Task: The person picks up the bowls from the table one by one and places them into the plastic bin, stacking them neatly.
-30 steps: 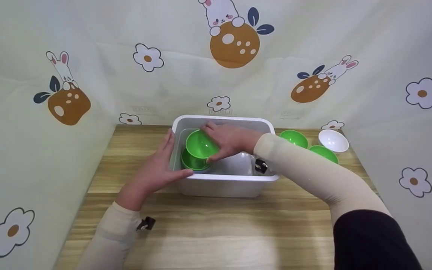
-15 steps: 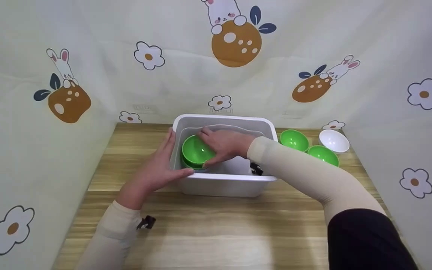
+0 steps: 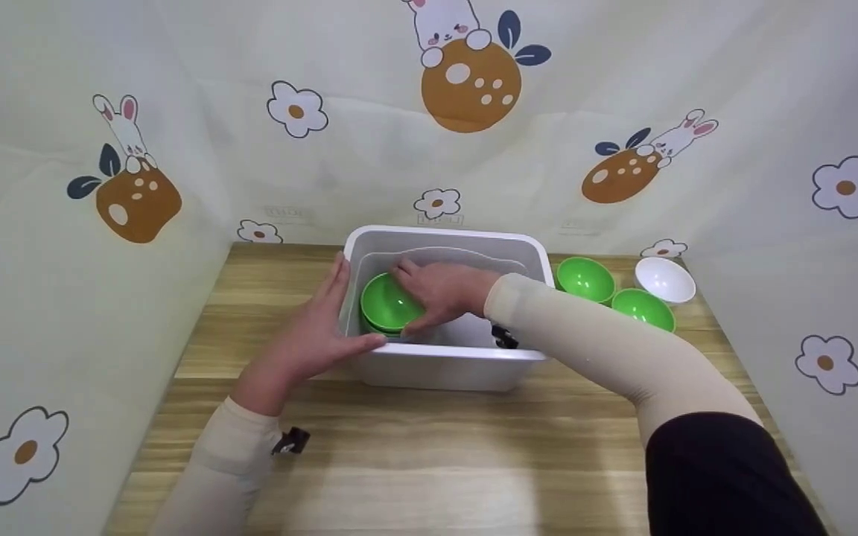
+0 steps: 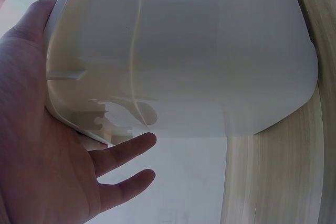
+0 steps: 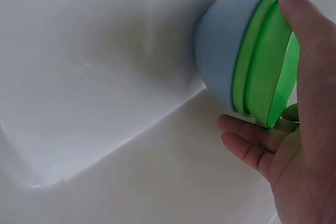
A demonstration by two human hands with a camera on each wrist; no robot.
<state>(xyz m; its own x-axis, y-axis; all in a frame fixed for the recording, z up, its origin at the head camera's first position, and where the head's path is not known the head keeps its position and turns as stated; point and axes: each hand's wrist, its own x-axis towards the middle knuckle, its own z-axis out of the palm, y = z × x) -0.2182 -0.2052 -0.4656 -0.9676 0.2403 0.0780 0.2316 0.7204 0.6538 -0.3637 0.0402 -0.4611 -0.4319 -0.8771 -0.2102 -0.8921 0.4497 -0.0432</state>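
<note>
A white plastic tub [image 3: 466, 351] stands on the wooden table. In its left part is a stack of bowls: a light blue one [image 5: 223, 51] at the bottom and green ones nested above it. My right hand [image 3: 450, 292] reaches into the tub and holds the top green bowl [image 3: 390, 305] by its rim, thumb on one side and fingers on the other, as the right wrist view shows. My left hand [image 3: 302, 339] rests against the tub's left front corner with thumb and fingers spread. In the left wrist view, two straight fingers [image 4: 126, 156] extend past the tub's edge.
To the right of the tub are two green bowls [image 3: 585, 279] [image 3: 643, 310] and a white bowl [image 3: 665, 280]. A patterned curtain [image 3: 354, 164] surrounds the wooden table [image 3: 429, 461] at the back and both sides.
My right hand has lowered the green bowl, shifting it slightly left, so that it now sits nested on the stack. The left hand has stayed at the tub's corner.
</note>
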